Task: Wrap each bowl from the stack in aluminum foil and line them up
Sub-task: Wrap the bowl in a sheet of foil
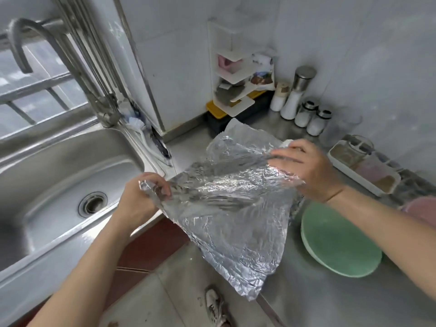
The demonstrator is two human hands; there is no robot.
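A large crinkled sheet of aluminum foil (pixel 233 208) is stretched in the air over the counter's front edge. My left hand (pixel 139 199) grips a bunched corner of the foil at its left end. My right hand (pixel 306 168) holds the sheet's right side, fingers curled over it, with something white just showing behind the fingertips. A green bowl (pixel 339 241) lies upside down on the steel counter (pixel 330 303), right of the foil and below my right forearm. A pink bowl (pixel 424 213) peeks in at the right edge.
A steel sink (pixel 59 185) with a faucet (pixel 30 43) lies to the left. At the back stand a white corner rack (pixel 233 74), a yellow-lidded box (pixel 217 114) and several shakers (pixel 306 109). A compartment tray (pixel 363 166) sits at the right.
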